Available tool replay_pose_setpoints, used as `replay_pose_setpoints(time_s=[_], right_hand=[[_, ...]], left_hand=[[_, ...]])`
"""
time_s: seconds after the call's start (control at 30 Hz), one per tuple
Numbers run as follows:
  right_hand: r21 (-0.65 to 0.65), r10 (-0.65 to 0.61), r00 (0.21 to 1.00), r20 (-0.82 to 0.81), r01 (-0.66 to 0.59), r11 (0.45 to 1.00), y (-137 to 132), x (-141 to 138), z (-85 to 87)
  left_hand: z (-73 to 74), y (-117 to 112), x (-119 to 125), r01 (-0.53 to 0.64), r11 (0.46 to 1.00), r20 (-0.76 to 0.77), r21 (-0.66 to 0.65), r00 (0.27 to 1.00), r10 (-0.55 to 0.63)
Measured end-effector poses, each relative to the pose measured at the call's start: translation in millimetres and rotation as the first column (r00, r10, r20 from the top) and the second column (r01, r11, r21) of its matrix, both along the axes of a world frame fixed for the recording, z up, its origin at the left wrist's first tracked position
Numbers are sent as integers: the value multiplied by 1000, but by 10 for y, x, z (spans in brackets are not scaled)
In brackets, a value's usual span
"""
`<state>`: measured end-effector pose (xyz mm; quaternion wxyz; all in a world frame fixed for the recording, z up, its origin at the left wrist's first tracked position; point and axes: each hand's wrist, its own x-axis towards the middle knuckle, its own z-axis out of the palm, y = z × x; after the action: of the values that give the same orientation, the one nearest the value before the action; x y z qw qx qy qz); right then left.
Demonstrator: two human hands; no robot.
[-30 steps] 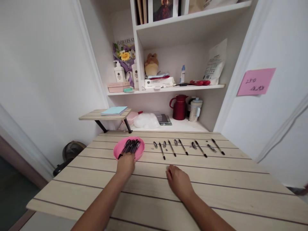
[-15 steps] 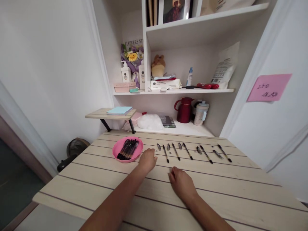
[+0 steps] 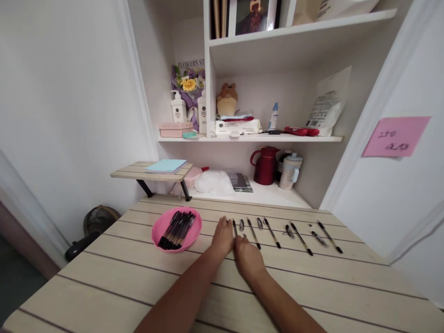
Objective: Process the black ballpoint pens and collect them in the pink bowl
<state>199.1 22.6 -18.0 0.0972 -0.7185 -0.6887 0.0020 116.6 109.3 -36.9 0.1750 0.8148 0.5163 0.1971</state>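
Note:
My left hand (image 3: 223,236) is closed at the left end of a row of pen parts, its fingertips beside the upper end of a pen refill (image 3: 235,226). What its fingers hold is hidden. My right hand (image 3: 248,254) is closed over the lower end of that same refill, which lies on the table. To the right lie more refills with dark ends, such as one (image 3: 254,234) and another (image 3: 272,232), with short clear-grey pieces (image 3: 260,223) between them. A pink bowl (image 3: 197,232) holding several dark pens (image 3: 178,230) stands left of my left hand.
The slatted wooden table (image 3: 166,291) carries a small raised shelf (image 3: 128,172) with blue paper (image 3: 166,165) at its back left. Behind it are a white plastic bag (image 3: 214,183), a red jug (image 3: 266,166) and a tumbler (image 3: 290,172) beneath wall shelves (image 3: 294,138).
Both hands have come together at the leftmost refill, the left moving right and the right moving up-left. The leftmost grey piece is now hidden. The view has shifted slightly.

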Motion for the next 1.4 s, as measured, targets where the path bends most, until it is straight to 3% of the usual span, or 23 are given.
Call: replay_pose_setpoints(time_s=[0.27,0.47,0.67,0.8,0.97,1.13,1.27,1.4], right_hand=[[-27,-57,996,-68,56,998,181,12,11],[-56,-100,991,-92,95,994,257,21,21],[-36,-111,979,-173,106,994,60,43,94],[-31,-59,983,-176,54,998,-156,22,131],[-38,0,982,-188,-7,999,-368,-30,142],[-48,71,968,-241,-85,995,-552,-129,103],[-28,116,954,-276,-129,991,-677,-241,37],[22,153,947,-281,-153,988,-733,-279,-35]], left_hand=[[-53,276,144,36,999,75,1,996,-36],[-51,331,169,76,997,138,27,987,-79],[43,338,67,39,998,194,52,980,-48],[230,284,-52,-42,996,218,77,976,25],[676,144,-421,-112,985,176,132,980,88],[1027,39,-1171,-320,939,46,124,947,317],[1044,-63,-1584,-485,872,-107,70,865,490],[950,-168,-1568,-513,858,-219,31,834,507]])
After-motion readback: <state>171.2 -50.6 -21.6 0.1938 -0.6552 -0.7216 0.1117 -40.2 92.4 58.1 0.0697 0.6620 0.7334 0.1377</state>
